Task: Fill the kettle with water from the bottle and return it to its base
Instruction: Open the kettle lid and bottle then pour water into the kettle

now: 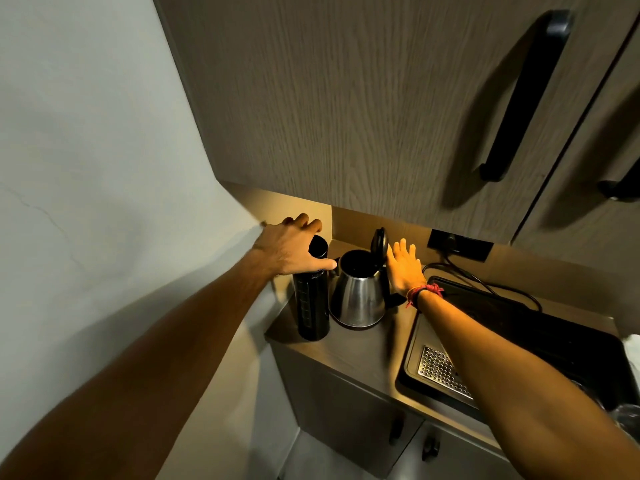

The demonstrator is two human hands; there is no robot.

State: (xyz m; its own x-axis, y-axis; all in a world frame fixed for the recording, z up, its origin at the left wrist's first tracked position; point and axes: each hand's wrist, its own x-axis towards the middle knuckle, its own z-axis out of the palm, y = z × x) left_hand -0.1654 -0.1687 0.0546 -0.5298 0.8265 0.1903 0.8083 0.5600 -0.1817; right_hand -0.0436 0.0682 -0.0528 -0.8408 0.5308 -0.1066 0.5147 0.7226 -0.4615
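Observation:
A steel kettle (358, 299) stands on the counter with its black lid (379, 243) flipped up and its mouth open. Its base is hidden under it. A tall black bottle (311, 306) stands upright just left of the kettle, touching or nearly touching it. My left hand (294, 247) wraps over the top of the bottle, thumb at the side near the kettle's spout. My right hand (404, 265) is spread flat, fingers apart, right behind the kettle's handle and raised lid; it holds nothing.
The counter (374, 355) is narrow, with a wall on the left. A sink with a black tray (540, 327) and a perforated metal drain plate (440, 368) lies to the right. A power cord (485, 282) runs to a wall socket (457, 245). Wooden cabinets (346, 98) hang low overhead.

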